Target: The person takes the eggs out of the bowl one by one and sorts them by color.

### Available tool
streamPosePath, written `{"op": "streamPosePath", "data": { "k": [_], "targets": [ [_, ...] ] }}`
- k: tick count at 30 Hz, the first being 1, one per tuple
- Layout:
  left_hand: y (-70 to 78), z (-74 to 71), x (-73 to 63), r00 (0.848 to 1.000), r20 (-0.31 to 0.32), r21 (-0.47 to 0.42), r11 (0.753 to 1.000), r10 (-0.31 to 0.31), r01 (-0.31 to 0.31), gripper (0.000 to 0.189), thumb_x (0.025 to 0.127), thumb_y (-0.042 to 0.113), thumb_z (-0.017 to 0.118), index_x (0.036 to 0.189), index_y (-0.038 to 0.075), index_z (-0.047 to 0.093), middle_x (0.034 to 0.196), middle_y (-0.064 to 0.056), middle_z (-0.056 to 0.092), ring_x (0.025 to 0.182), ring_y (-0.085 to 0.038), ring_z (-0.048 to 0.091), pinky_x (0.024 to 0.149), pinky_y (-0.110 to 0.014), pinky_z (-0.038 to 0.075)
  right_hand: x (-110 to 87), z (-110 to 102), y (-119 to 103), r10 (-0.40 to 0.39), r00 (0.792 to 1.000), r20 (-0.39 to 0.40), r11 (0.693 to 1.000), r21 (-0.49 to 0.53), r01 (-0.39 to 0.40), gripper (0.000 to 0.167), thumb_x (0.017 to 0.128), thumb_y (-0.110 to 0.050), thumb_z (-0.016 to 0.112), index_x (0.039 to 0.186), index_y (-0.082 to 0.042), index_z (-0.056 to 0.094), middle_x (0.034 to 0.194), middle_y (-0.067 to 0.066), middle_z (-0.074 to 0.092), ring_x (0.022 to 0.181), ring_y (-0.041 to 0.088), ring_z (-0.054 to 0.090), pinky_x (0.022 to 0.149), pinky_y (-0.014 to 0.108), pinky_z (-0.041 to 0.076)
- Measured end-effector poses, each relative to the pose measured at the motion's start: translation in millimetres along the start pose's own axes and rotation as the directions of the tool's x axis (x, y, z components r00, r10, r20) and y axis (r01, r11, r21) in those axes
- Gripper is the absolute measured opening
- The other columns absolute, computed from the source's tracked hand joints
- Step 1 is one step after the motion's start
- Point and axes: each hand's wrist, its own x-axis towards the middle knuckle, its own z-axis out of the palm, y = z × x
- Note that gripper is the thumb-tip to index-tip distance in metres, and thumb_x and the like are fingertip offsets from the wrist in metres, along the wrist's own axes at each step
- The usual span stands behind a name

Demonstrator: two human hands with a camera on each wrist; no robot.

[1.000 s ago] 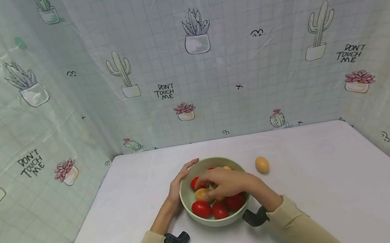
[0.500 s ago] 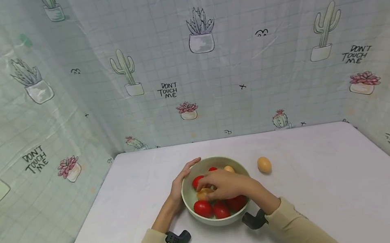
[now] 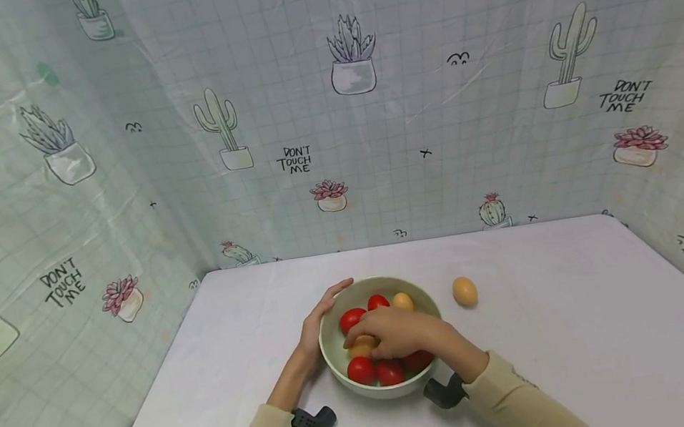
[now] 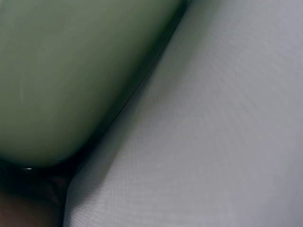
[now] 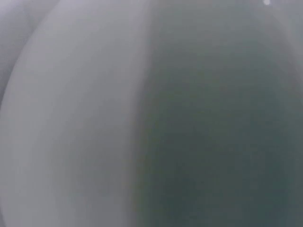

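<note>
A pale green bowl [image 3: 331,368] stands on the white table, holding several red egg-shaped things [image 3: 361,370] and yellow-orange ones. Along its left outer side lies my left hand [image 3: 316,321], fingers stretched up by the rim. In the left wrist view the bowl's green wall [image 4: 71,80] fills the upper left. My right hand [image 3: 399,328] reaches into the bowl from the right. Its bent fingers and thumb grip a yellow-orange egg-shaped thing [image 3: 361,348], which they partly cover. The right wrist view is blurred, with the green bowl wall [image 5: 208,123] close up.
One loose yellow-orange egg-shaped thing [image 3: 465,292] lies on the white table [image 3: 558,329], to the right behind the bowl. A cactus-print cloth [image 3: 370,130] hangs at the back and both sides.
My right hand has shifted slightly toward the front of the bowl, and the red and yellow things behind it show more. My left hand stays at the bowl. The head view has turned slightly.
</note>
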Motion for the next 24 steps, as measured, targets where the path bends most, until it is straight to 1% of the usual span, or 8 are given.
{"op": "streamPosePath", "data": {
  "k": [5,9,13,16,17,20,21,24],
  "targets": [
    [0.5,1.8,1.7,1.000,-0.019,0.007,1.000,-0.013,0.013,0.055,0.107,0.033,0.018,0.159,0.027,0.035,0.161,-0.006,0.041,0.144,-0.026,0.046,0.110,-0.025,0.049,-1.0,1,2,0.000,1.000,-0.002,1.000,0.012,0.000,0.035,0.094,-0.012,0.071,0.128,-0.023,0.073,0.116,-0.011,0.072,0.092,0.002,0.056,0.089,0.023,0.050],
    [-0.2,3.5,1.9,1.000,-0.005,0.001,1.000,-0.018,0.018,0.056,0.108,0.032,0.017,0.161,0.024,0.033,0.162,-0.005,0.041,0.146,-0.028,0.045,0.110,-0.025,0.048,-3.3,3,3,0.012,1.000,0.000,1.000,0.012,-0.012,0.036,0.094,-0.013,0.072,0.129,-0.023,0.072,0.118,-0.012,0.071,0.097,0.002,0.056,0.093,0.025,0.051],
    [-1.6,4.0,1.9,1.000,0.010,-0.004,1.000,-0.021,0.021,0.057,0.108,0.031,0.016,0.162,0.021,0.030,0.163,-0.007,0.040,0.146,-0.028,0.045,0.111,-0.024,0.047,-5.5,3,3,-0.001,1.000,-0.003,1.000,0.004,0.001,0.038,0.093,-0.011,0.072,0.129,-0.023,0.071,0.121,-0.013,0.070,0.104,0.002,0.056,0.099,0.026,0.051],
    [-2.2,3.0,2.2,1.000,0.005,-0.016,1.000,-0.015,0.015,0.057,0.108,0.031,0.016,0.162,0.019,0.030,0.163,-0.009,0.039,0.144,-0.027,0.047,0.110,-0.022,0.046,-6.2,0,3,-0.023,1.000,-0.017,1.000,0.006,0.023,0.039,0.091,-0.008,0.072,0.128,-0.022,0.072,0.118,-0.013,0.070,0.099,0.003,0.056,0.094,0.024,0.051],
    [-2.2,2.6,1.9,1.000,-0.001,-0.021,1.000,-0.014,0.014,0.057,0.108,0.031,0.017,0.162,0.018,0.030,0.163,-0.009,0.039,0.143,-0.025,0.048,0.110,-0.021,0.046,-6.4,-2,3,-0.030,0.999,-0.022,0.999,0.010,0.030,0.039,0.091,-0.007,0.072,0.127,-0.022,0.072,0.116,-0.012,0.070,0.096,0.003,0.055,0.091,0.023,0.051],
    [-1.9,1.0,1.0,1.000,0.006,-0.043,0.999,-0.002,0.003,0.059,0.107,0.029,0.016,0.163,0.012,0.026,0.164,-0.013,0.036,0.139,-0.021,0.050,0.109,-0.020,0.046,-7.1,-8,2,-0.044,0.998,-0.050,0.999,0.000,0.044,0.039,0.090,-0.009,0.072,0.126,-0.024,0.071,0.113,-0.014,0.069,0.094,0.004,0.054,0.090,0.023,0.050],
    [-1.6,0.6,0.7,1.000,0.011,-0.050,0.999,0.001,-0.001,0.059,0.107,0.028,0.016,0.163,0.011,0.024,0.164,-0.014,0.035,0.138,-0.019,0.051,0.109,-0.019,0.046,-7.3,-10,2,-0.052,0.997,-0.061,0.999,-0.006,0.051,0.039,0.090,-0.010,0.073,0.125,-0.025,0.071,0.112,-0.014,0.069,0.095,0.004,0.054,0.093,0.026,0.050],
    [-0.6,0.3,-0.2,1.000,0.014,-0.054,0.999,0.008,-0.008,0.059,0.107,0.029,0.015,0.163,0.010,0.023,0.165,-0.014,0.035,0.136,-0.013,0.053,0.110,-0.019,0.046,-8.8,-17,2,-0.050,0.995,-0.087,0.999,-0.007,0.050,0.040,0.089,-0.013,0.073,0.127,-0.026,0.070,0.114,-0.014,0.068,0.098,0.007,0.054,0.093,0.029,0.050]
  ]
}}
